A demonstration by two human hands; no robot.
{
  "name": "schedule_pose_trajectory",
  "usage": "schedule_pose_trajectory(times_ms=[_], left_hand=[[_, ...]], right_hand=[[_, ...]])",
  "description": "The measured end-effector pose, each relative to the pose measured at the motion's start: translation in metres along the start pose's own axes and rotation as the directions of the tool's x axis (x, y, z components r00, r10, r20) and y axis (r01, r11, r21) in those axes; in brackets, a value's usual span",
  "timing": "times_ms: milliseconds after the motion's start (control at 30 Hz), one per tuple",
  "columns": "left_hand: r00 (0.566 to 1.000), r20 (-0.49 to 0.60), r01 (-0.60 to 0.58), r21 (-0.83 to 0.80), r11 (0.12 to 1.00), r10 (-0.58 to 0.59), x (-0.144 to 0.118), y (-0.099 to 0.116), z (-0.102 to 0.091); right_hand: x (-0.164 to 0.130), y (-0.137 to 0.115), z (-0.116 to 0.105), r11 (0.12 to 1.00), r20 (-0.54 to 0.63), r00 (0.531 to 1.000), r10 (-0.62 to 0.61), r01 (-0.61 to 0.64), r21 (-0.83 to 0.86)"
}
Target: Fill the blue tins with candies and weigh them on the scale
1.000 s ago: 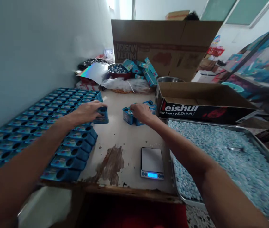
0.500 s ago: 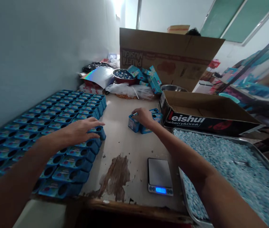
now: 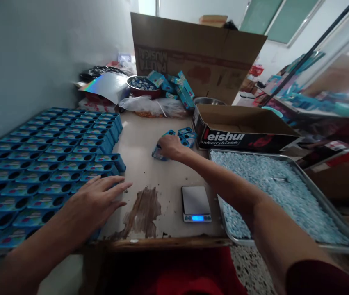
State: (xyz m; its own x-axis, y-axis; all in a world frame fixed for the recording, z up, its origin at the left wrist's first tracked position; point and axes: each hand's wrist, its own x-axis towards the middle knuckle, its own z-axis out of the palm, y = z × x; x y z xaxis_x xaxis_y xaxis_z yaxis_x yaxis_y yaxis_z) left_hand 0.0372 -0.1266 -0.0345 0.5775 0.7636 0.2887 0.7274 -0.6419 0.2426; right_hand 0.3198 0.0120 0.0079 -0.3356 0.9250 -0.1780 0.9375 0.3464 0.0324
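Note:
My right hand [image 3: 170,146] has its fingers curled over a small blue box [image 3: 156,153] in the middle of the table, covering most of it. Just beyond and to its right stand several more blue boxes [image 3: 189,135], each with a dark round hole. My left hand [image 3: 100,194] hovers over the right edge of the packed rows of blue boxes [image 3: 43,155], fingers stretched out and holding nothing. Beyond its fingertips, an end box [image 3: 119,162] juts out from the rows.
A digital scale [image 3: 196,201] with a lit display sits near the front edge. Right of it lies a metal tray [image 3: 303,176] of pale blue pellets with a spoon-like tool. Behind the tray stands an open cardboard carton [image 3: 245,137]. Farther back are a red bowl [image 3: 145,92] and plastic bags [image 3: 149,106].
My left hand has drawn back from the protruding end box toward the table's front edge. My right hand stays at the loose boxes, now lower over one. The whole view has shifted.

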Motion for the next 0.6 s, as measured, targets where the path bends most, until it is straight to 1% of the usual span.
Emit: schedule_pose_trajectory(times_ms=[33, 100, 167, 233, 267, 300, 333, 367, 400, 433, 467, 500, 533, 567, 600], left_hand=[[1.0, -0.007, -0.002, -0.037, 0.999, 0.002, -0.007, 0.003, 0.001], [1.0, 0.003, 0.015, -0.138, 0.99, -0.014, -0.018, 0.011, 0.003], [0.996, 0.013, 0.087, -0.245, 0.965, -0.087, -0.016, 0.022, 0.011], [0.984, 0.009, 0.167, -0.382, 0.909, -0.177, 0.003, 0.038, 0.027], [0.98, 0.013, 0.183, -0.465, 0.866, -0.199, 0.018, 0.047, 0.038], [0.982, 0.03, 0.171, -0.558, 0.812, -0.186, 0.036, 0.056, 0.051], [0.99, 0.066, 0.138, -0.649, 0.748, -0.125, 0.055, 0.065, 0.064], [0.993, 0.112, 0.098, -0.723, 0.684, -0.025, 0.075, 0.074, 0.077], [0.985, 0.147, 0.06, -0.78, 0.623, 0.09, 0.093, 0.083, 0.09], [0.966, 0.175, 0.035, -0.817, 0.575, 0.19, 0.11, 0.091, 0.1], [0.945, 0.195, 0.02, -0.836, 0.549, 0.262, 0.123, 0.099, 0.108], [0.931, 0.21, 0.015, -0.84, 0.542, 0.299, 0.132, 0.107, 0.113], [0.928, 0.22, 0.018, -0.833, 0.553, 0.3, 0.138, 0.114, 0.117], [0.936, 0.222, 0.026, -0.816, 0.577, 0.273, 0.141, 0.121, 0.118], [0.948, 0.22, 0.039, -0.797, 0.603, 0.23, 0.141, 0.127, 0.117]], right_hand=[[-0.018, 0.005, -0.001, 1.0, -0.023, 1.0, -0.021, 0.021, -0.005], [-0.062, 0.016, 0.0, 0.994, -0.068, 0.992, -0.109, 0.107, -0.032], [-0.108, 0.029, 0.002, 0.969, -0.078, 0.968, -0.238, 0.232, -0.08], [-0.148, 0.039, 0.007, 0.916, -0.052, 0.922, -0.383, 0.372, -0.147], [-0.163, 0.043, 0.01, 0.875, -0.041, 0.886, -0.463, 0.448, -0.184], [-0.176, 0.046, 0.014, 0.826, -0.036, 0.842, -0.538, 0.518, -0.221], [-0.185, 0.049, 0.018, 0.776, -0.035, 0.797, -0.603, 0.576, -0.257], [-0.192, 0.052, 0.022, 0.733, -0.037, 0.758, -0.651, 0.615, -0.291], [-0.197, 0.055, 0.027, 0.704, -0.042, 0.732, -0.68, 0.635, -0.318], [-0.2, 0.059, 0.031, 0.692, -0.048, 0.721, -0.691, 0.641, -0.331], [-0.203, 0.064, 0.035, 0.698, -0.057, 0.724, -0.688, 0.638, -0.325], [-0.207, 0.072, 0.039, 0.722, -0.073, 0.739, -0.67, 0.626, -0.293], [-0.212, 0.081, 0.043, 0.765, -0.104, 0.766, -0.634, 0.601, -0.233], [-0.219, 0.092, 0.047, 0.817, -0.146, 0.804, -0.576, 0.559, -0.143], [-0.227, 0.104, 0.053, 0.868, -0.188, 0.85, -0.491, 0.495, -0.03]])
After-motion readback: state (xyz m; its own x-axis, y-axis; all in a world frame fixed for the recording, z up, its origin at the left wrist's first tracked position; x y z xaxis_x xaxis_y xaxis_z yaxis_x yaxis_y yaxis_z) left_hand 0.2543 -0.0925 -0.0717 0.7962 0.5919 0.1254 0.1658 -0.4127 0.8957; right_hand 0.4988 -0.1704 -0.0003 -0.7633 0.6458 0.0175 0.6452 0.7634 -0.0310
